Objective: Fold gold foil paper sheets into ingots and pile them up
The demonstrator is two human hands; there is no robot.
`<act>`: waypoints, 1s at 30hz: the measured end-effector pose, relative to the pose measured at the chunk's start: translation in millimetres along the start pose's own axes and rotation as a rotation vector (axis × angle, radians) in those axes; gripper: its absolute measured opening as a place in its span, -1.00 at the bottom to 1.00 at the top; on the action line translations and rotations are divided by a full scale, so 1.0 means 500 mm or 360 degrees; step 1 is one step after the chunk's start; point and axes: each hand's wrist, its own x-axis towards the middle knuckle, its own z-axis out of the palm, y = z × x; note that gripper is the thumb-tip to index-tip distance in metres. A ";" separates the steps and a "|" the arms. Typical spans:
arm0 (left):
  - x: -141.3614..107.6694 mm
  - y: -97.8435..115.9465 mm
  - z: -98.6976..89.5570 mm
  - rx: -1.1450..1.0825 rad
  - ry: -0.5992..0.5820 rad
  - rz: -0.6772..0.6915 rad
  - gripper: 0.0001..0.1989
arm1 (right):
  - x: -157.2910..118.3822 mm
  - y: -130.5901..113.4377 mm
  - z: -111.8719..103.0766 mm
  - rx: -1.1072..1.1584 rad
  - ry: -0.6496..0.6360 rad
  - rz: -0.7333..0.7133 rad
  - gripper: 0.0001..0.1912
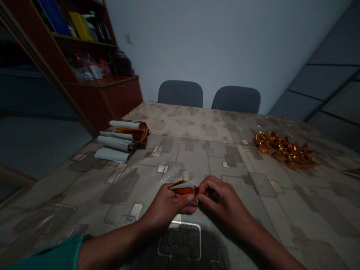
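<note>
A piece of gold foil paper (183, 190), partly folded and with a pale inner side showing, is held just above the table in front of me. My left hand (170, 200) grips its left part, thumb along the front. My right hand (215, 193) pinches its right end between thumb and curled fingers. Part of the paper is hidden behind the fingers. To the right lies a cluster of folded gold foil pieces (284, 150). At the left lie curled sheets of foil paper (120, 140), white on one side and gold on the other.
A patterned cloth covers the table (194, 123). Two grey chairs (180, 93) stand at its far edge by the wall. A reddish wooden cabinet (123, 97) with filled shelves is at the back left. Another gold item (353, 171) shows at the right edge.
</note>
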 end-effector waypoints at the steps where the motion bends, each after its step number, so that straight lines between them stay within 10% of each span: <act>1: 0.000 0.000 0.000 0.0005 -0.0010 0.0007 -0.56 | 0.001 -0.001 0.001 -0.0001 0.0003 0.0008 -0.85; 30: 0.005 0.007 0.001 0.0087 0.0088 0.0199 -0.62 | -0.005 -0.008 -0.003 0.0294 0.0051 0.0185 -0.88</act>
